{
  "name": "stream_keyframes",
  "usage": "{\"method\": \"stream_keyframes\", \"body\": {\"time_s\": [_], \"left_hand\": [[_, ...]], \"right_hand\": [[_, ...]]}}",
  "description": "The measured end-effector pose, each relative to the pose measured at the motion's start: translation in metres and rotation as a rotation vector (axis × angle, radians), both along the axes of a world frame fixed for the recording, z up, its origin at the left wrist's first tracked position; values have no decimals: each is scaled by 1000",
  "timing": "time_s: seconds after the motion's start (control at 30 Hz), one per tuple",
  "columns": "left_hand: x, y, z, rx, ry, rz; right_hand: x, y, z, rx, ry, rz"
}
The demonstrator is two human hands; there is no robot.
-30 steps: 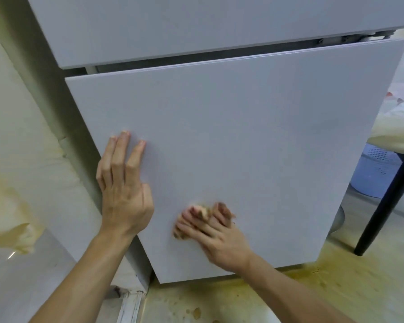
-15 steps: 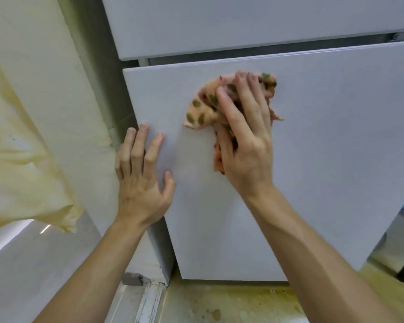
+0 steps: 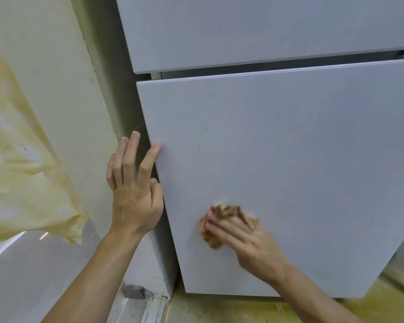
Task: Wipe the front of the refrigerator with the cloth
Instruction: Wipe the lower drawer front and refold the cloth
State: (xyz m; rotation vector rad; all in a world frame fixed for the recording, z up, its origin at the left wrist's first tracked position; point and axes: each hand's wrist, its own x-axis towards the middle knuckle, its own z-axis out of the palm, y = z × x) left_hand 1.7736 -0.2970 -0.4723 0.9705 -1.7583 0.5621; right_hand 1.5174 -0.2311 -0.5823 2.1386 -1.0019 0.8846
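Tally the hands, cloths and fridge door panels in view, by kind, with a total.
Hands: 2, left hand and right hand
Cloths: 1, the cloth
Fridge door panels: 2, upper panel and lower panel
Total: 5

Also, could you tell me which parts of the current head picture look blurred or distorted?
Head view: the right hand and cloth are motion-blurred; the left hand is sharp; the wide lens slightly bows the refrigerator door edges; light is soft.
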Motion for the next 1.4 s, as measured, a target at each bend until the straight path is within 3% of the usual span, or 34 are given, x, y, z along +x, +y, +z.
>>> {"method": "stream_keyframes", "body": {"time_s": [0.17,0.3,0.5,0.67,0.77,0.9,1.03,1.13,1.27,1.4], "left_hand": [[-5,0,3,-13,44,-13],[-5,1,3,-7,45,-12],[9,-5,-1,-6,105,31],[15,-9,-4,-15,87,25],[15,-9,-3,-6,87,29],[14,-8,-2,-13,98,24],[14,-9,3,-33,134,22],[17,-10,5,-50,129,16],[20,-8,6,-45,167,-3],[21,-9,5,-32,196,-20]], "right_hand": [[-20,-4,119,-336,-595,-78],[14,-26,172,-411,-788,-67],[88,-43,147,-304,-471,7],[75,-32,21,-21,-46,63],[53,-17,-37,141,101,68],[58,-17,-13,108,-32,134],[94,-32,99,-185,-474,150],[123,-55,175,-319,-623,154],[147,-69,191,-325,-619,80],[133,-64,174,-286,-424,106]]}}
